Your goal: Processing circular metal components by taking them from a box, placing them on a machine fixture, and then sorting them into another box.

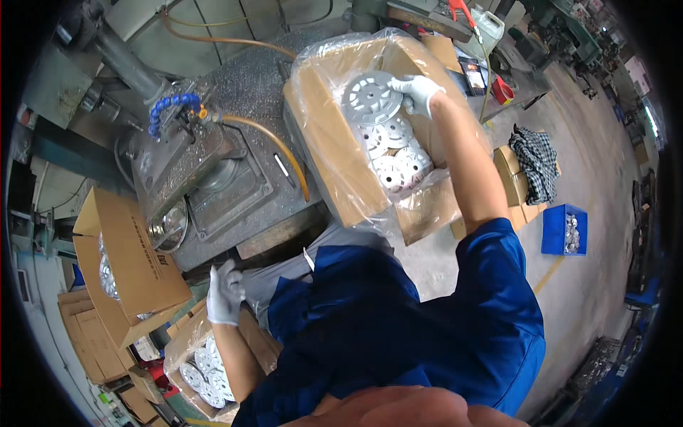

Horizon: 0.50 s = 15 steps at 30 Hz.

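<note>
My right hand [421, 94], in a white glove, grips the rim of a round grey metal disc [371, 98] with cut-out slots and a centre hole. The disc is tilted above an open cardboard box [341, 186] lined with clear plastic. Inside that box lie several similar silvery discs [400, 167]. My left hand [226, 293], gloved too, hangs beside the workbench's front edge with its fingers loosely bent and apart, nothing visible in it. Below it stands another box of slotted discs [206, 371].
A drill-press-like machine with a blue coolant hose [171, 107] stands on the chip-strewn workbench [267, 67]. At the left is a tall cardboard carton [139, 256] with metal parts. A blue bin [546, 231] and a checked cloth [533, 160] on boxes are at the right.
</note>
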Each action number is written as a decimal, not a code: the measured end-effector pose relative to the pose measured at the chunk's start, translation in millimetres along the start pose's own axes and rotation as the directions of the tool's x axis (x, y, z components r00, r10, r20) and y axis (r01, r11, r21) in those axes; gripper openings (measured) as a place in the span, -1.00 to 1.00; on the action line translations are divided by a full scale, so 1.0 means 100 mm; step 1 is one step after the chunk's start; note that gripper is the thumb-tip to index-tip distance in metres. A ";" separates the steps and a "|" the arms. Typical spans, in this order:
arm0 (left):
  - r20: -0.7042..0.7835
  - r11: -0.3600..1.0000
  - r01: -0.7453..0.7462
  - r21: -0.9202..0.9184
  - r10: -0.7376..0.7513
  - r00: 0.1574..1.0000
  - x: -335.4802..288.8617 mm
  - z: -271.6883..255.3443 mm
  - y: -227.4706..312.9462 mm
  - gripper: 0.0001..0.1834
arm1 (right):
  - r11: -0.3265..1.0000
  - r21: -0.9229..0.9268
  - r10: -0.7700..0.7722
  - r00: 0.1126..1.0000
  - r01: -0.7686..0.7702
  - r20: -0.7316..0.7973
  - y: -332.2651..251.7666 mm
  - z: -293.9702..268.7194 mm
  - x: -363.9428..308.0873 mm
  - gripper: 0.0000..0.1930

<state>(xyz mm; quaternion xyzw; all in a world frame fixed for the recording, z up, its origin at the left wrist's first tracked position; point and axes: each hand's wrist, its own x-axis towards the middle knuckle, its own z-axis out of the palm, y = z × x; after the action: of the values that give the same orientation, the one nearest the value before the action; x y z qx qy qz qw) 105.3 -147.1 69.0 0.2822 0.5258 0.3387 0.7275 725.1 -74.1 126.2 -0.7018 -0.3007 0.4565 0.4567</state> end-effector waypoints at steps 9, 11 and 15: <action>-0.350 0.994 -0.076 0.076 0.098 0.932 -0.66 -0.98 -0.16 -0.41 | 0.639 0.709 0.596 0.775 -0.300 -0.209 1.39 0.14 1.79 -0.82; -0.496 0.991 -0.070 0.116 0.119 0.860 -0.86 -1.16 -0.27 -0.45 | 0.555 0.803 0.610 0.763 -0.219 -0.213 1.58 0.20 2.00 -0.86; -0.588 0.991 -0.091 0.094 0.129 0.798 -1.16 -1.50 -0.53 -0.57 | 0.737 0.664 0.481 0.791 -0.129 -0.379 1.85 0.34 2.29 -0.73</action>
<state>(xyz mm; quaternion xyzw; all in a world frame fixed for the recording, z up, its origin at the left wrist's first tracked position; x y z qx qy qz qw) -53.2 -262.9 52.1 0.2144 0.7193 0.4354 0.4970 786.8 56.2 -132.7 -0.6556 0.1238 0.3884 0.6356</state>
